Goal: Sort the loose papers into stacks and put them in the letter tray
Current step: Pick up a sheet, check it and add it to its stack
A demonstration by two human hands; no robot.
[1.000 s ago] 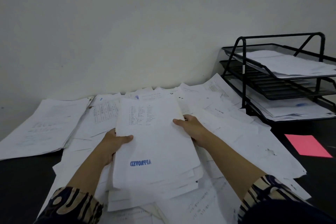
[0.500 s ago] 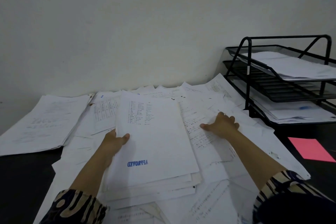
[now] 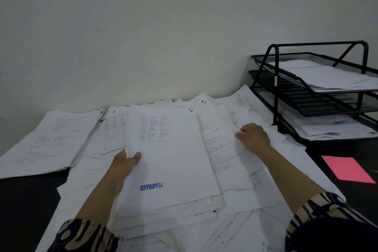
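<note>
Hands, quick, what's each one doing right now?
Left hand: grips the stack of papers stamped APPROVED, thumb on top.
Right hand: pinches a loose printed sheet in the pile.

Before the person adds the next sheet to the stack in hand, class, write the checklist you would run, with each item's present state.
1. Left hand grips the white paper stack stamped APPROVED: ok.
2. Right hand on a loose printed white sheet: ok.
3. Right fingers pinch only one sheet: cannot tell.
4. Stack edges squared: not ok, lower sheets fan out.
5. Black wire-mesh letter tray has room, middle tier looks bare: ok.
</note>
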